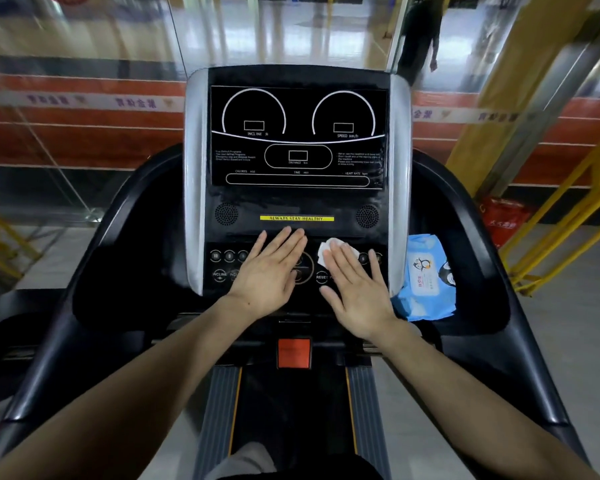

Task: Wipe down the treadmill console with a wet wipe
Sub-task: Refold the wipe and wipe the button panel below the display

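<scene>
Head view: right hand [355,289] flat, fingers straight, no clamp, pressing wipe [333,251] onto console [297,202] button row, right of centre. Wipe pokes out far-left of fingertips. Left hand [269,271] flat alongside, empty. Unwiped buttons probably lie left; right hand nearer. Wipe pack [425,278] just right.

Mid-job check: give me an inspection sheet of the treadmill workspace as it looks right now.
Surface: treadmill console, display dark, streaks below the screen.
Job's things: wet wipe flat on the button panel; wipe pack in the right side tray.
Clutter: nothing seen.
Hands: right hand presses the wipe with straight fingers; left hand flat on the buttons.
Cables: nothing seen.
Surroundings: red stop button below; yellow railing right; a person walking behind.
</scene>
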